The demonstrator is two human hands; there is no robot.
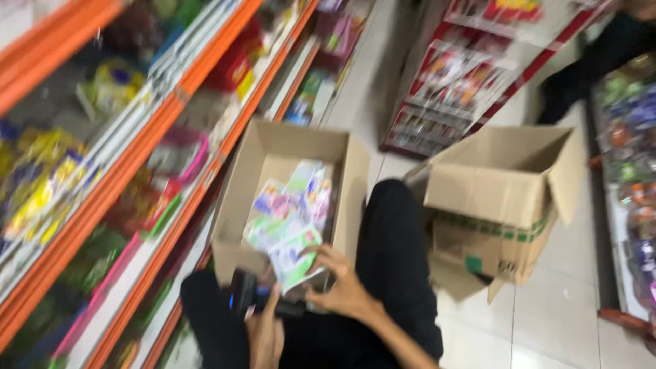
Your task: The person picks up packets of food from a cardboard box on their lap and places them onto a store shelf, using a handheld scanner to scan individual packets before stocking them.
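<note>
— Cardboard is lying open in front of the knees, isn't it? What is sitting in that box (273, 147)?

— Pastel sachets (290, 205), pink, green and white, are spilling in a loose heap along its right inner wall. The picture is blurring, so single packets are hard to separate.

— And the right hand (342, 287)?

— It is curling around the near end of that heap, fingers closing on a green-and-white sachet (298, 263) just at the box's front edge. So the packet is lying directly under and against the fingertips, slightly to their left.

— The left hand (265, 331)?

— It is gripping a dark handheld device (246, 294) with a small bluish glow, holding it upright just left of the sachet. Device and packet are sitting close beside each other; whether they are touching, I cannot tell.

— What else is showing?

— Black trouser legs (396, 260) are flanking the box on the white tiled floor (547, 321). A second cardboard box (506, 198), flaps open, is standing to the right of the leg. Orange-edged shelves (137, 171) with colourful packets are running along the left, a red rack (458, 82) is standing farther back, and another person in dark clothing (588, 68) is showing at the top right.
</note>
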